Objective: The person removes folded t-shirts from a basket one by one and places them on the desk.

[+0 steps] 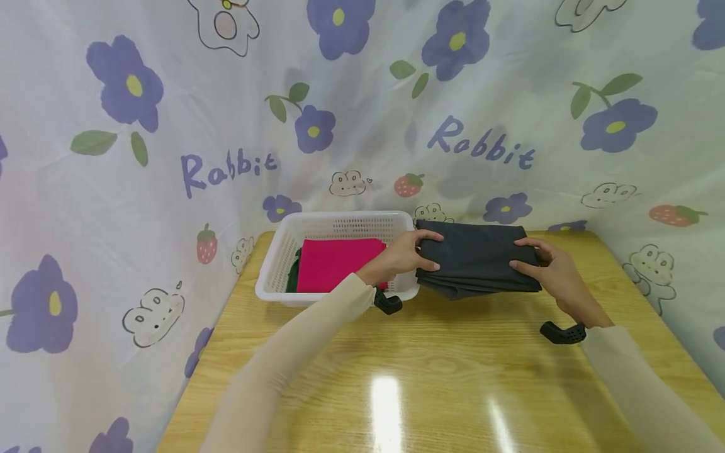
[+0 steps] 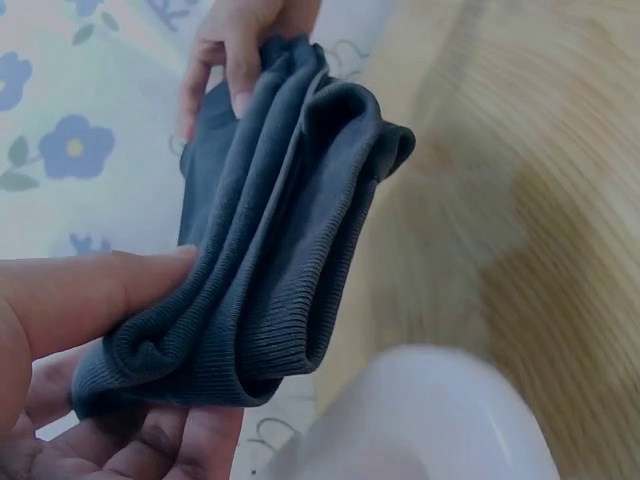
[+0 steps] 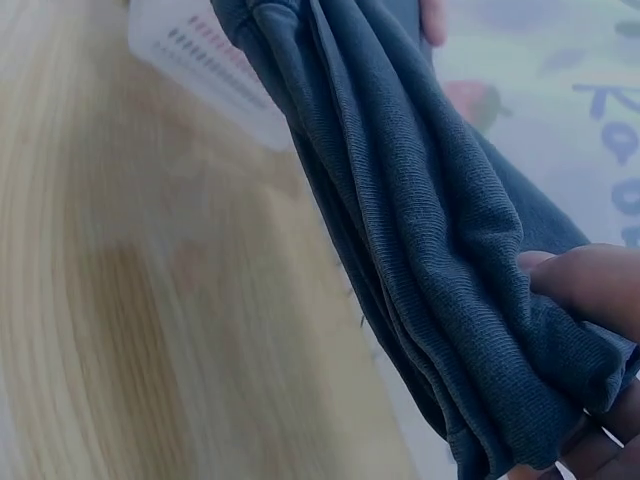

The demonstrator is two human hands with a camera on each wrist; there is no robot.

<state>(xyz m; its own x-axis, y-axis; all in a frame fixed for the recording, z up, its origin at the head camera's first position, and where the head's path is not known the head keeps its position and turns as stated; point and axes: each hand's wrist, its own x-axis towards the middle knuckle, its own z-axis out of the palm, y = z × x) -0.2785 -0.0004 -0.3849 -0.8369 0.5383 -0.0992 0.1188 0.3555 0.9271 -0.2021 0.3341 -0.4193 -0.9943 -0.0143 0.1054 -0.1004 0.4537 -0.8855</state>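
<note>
A folded dark grey garment (image 1: 476, 255) with ribbed edges is held between both hands, raised over the table just right of the basket. My left hand (image 1: 401, 257) pinches its left end, thumb on the near face and fingers beneath, as the left wrist view shows. At the other end, my right hand (image 1: 552, 274) grips the layers between thumb and fingers. Several folded layers (image 2: 260, 240) show along the garment's edge, and one loose fold sags below. A white plastic basket (image 1: 272, 270) stands on the left, with a folded red cloth (image 1: 337, 261) inside.
Beside the red cloth, a dark green cloth (image 1: 293, 274) shows in the basket. The wooden table (image 1: 447, 371) extends toward the front. A patterned curtain (image 1: 362, 113) hangs behind and along both sides. My left forearm crosses over the basket's near right corner.
</note>
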